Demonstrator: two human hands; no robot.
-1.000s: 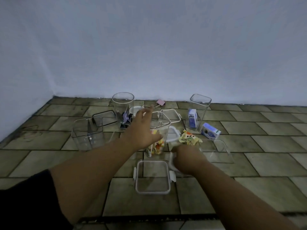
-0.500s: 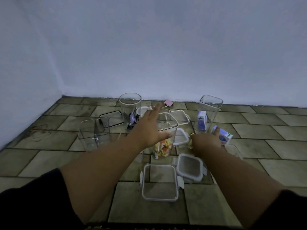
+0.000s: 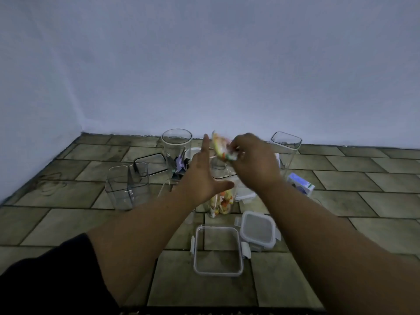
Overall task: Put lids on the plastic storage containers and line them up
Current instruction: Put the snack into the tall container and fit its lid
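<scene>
Several clear plastic containers stand open on the tiled floor. My left hand (image 3: pixel 204 178) rests against the side of a tall container (image 3: pixel 221 201) that has colourful packets in its bottom, fingers spread. Above that container's mouth my right hand (image 3: pixel 254 164) grips a yellow-and-orange packet (image 3: pixel 221 149). A large rectangular lid (image 3: pixel 217 252) and a small square lid (image 3: pixel 258 230) lie flat in front. Other open containers: a square one (image 3: pixel 128 185) at the left, a round one (image 3: pixel 176 144) at the back, a tall one (image 3: pixel 286 151) at the right.
A dark-rimmed lid (image 3: pixel 151 163) lies behind the left container. A small blue-and-white box (image 3: pixel 301 184) sits on the floor at the right. More white lids (image 3: pixel 245 193) lie behind the tall container. The wall runs along the back and the left.
My right hand left the small square lid on the floor, picked up the colourful packet and raised it over the tall container. My left hand stayed on that container.
</scene>
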